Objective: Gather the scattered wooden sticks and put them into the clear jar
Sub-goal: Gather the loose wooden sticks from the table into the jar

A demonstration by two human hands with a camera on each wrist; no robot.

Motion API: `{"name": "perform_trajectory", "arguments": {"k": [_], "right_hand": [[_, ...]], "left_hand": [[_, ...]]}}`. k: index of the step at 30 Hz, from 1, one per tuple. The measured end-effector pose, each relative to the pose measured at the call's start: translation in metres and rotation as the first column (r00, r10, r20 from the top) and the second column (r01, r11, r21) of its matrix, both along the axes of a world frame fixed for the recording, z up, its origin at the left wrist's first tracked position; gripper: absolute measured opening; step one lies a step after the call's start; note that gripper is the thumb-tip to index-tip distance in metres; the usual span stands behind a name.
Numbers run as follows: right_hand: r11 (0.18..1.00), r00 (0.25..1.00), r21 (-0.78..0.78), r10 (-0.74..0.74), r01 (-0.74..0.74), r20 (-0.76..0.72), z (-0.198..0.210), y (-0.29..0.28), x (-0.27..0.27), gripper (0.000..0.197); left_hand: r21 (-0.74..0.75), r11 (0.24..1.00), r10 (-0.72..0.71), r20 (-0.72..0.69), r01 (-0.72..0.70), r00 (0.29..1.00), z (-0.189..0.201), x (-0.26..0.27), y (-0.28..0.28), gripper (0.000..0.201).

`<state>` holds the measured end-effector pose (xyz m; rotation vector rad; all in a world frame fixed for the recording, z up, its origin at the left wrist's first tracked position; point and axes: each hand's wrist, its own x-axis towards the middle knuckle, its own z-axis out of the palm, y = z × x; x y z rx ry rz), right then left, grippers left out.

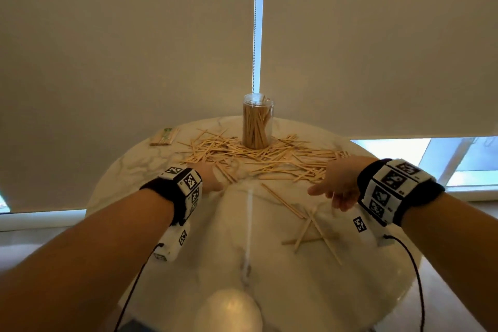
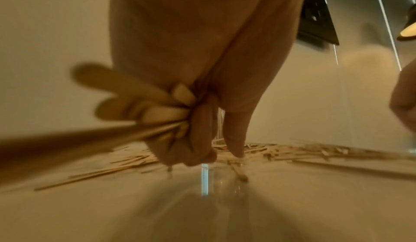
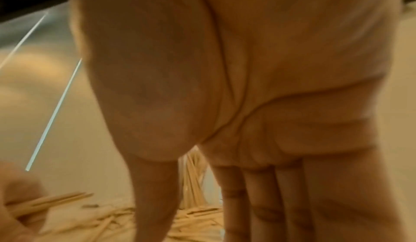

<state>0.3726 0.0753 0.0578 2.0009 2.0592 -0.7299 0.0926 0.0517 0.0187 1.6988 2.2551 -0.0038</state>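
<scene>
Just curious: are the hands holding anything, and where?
The left hand grips a bundle of wooden sticks near one end. The right hand holds nothing, fingers straight.

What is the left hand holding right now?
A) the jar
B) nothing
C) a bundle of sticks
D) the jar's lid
C: in the left wrist view the left hand curls its fingers round a bundle of sticks; the jar stands apart on the table.

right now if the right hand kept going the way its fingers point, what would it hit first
Probably the scattered wooden sticks just ahead of the right hand, which is open and empty. The clear jar stands farther back; depth is uncertain.
</scene>
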Motion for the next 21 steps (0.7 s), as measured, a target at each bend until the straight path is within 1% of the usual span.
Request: {"name": "perform_trajectory", "arguments": {"k": [1, 2, 4, 5, 6, 7, 9, 10, 11, 13, 15, 16, 18, 20, 21], "right_hand": [[0.999, 0.998, -0.034, 0.028, -0.026, 0.061, -0.001, -0.005, 0.004, 0.064], [0.996, 0.989, -0.066, 0.069, -0.060, 0.130, -0.003, -0.010, 0.006, 0.073], [0.986, 0.960, -0.104, 0.150, -0.129, 0.238, -0.009, -0.022, 0.003, 0.085], [0.985, 0.956, -0.097, 0.166, -0.146, 0.244, -0.014, -0.025, -0.002, 0.086], [0.985, 0.962, -0.076, 0.168, -0.155, 0.215, -0.019, -0.026, -0.007, 0.083], [0.988, 0.973, -0.051, 0.156, -0.149, 0.173, -0.023, -0.025, -0.015, 0.076], [0.989, 0.984, 0.007, 0.146, -0.147, 0.105, -0.029, -0.018, -0.033, 0.049], [0.983, 0.979, 0.041, 0.172, -0.177, 0.112, -0.031, -0.014, -0.042, 0.035], [0.971, 0.965, 0.075, 0.212, -0.225, 0.152, -0.032, -0.010, -0.050, 0.025], [0.943, 0.929, 0.108, 0.282, -0.314, 0.240, -0.033, -0.004, -0.064, 0.015], [0.933, 0.915, 0.108, 0.307, -0.344, 0.263, -0.033, 0.000, -0.073, 0.013], [0.925, 0.909, 0.111, 0.327, -0.364, 0.258, -0.033, 0.003, -0.076, 0.018], [0.907, 0.900, 0.134, 0.360, -0.399, 0.245, -0.032, 0.007, -0.082, 0.039], [0.917, 0.921, 0.170, 0.323, -0.362, 0.217, -0.033, 0.009, -0.086, 0.066], [0.913, 0.920, 0.179, 0.325, -0.366, 0.220, -0.034, 0.010, -0.088, 0.073]], "left_hand": [[-0.020, 1.000, -0.007, -0.046, 0.006, 0.999, -0.005, 0.000, 0.001, 0.057], [-0.027, 1.000, -0.015, -0.068, 0.013, 0.998, -0.009, 0.000, 0.003, 0.059], [-0.014, 1.000, -0.026, -0.103, 0.025, 0.994, -0.015, 0.003, 0.006, 0.053], [-0.002, 0.999, -0.033, -0.113, 0.033, 0.993, -0.015, 0.006, 0.006, 0.050], [0.005, 0.999, -0.039, -0.132, 0.040, 0.990, -0.016, 0.009, 0.008, 0.046], [0.013, 0.999, -0.039, -0.140, 0.042, 0.989, -0.015, 0.012, 0.008, 0.042], [0.027, 0.998, -0.059, -0.144, 0.064, 0.988, -0.010, 0.022, 0.006, 0.033], [0.021, 0.998, -0.063, -0.152, 0.067, 0.986, -0.008, 0.026, 0.007, 0.033], [0.012, 0.998, -0.064, -0.162, 0.067, 0.985, -0.007, 0.029, 0.009, 0.033], [-0.035, 0.998, -0.063, -0.165, 0.058, 0.984, -0.007, 0.029, 0.013, 0.030], [-0.057, 0.998, -0.036, -0.154, 0.028, 0.987, -0.013, 0.022, 0.023, 0.032], [-0.055, 0.998, -0.041, -0.169, 0.032, 0.985, -0.016, 0.019, 0.029, 0.036], [-0.020, 0.998, -0.067, -0.205, 0.065, 0.976, -0.016, 0.015, 0.035, 0.039], [-0.002, 0.998, -0.064, -0.201, 0.065, 0.977, -0.013, 0.015, 0.039, 0.037], [0.010, 0.998, -0.060, -0.183, 0.063, 0.981, -0.012, 0.014, 0.040, 0.037]]}}
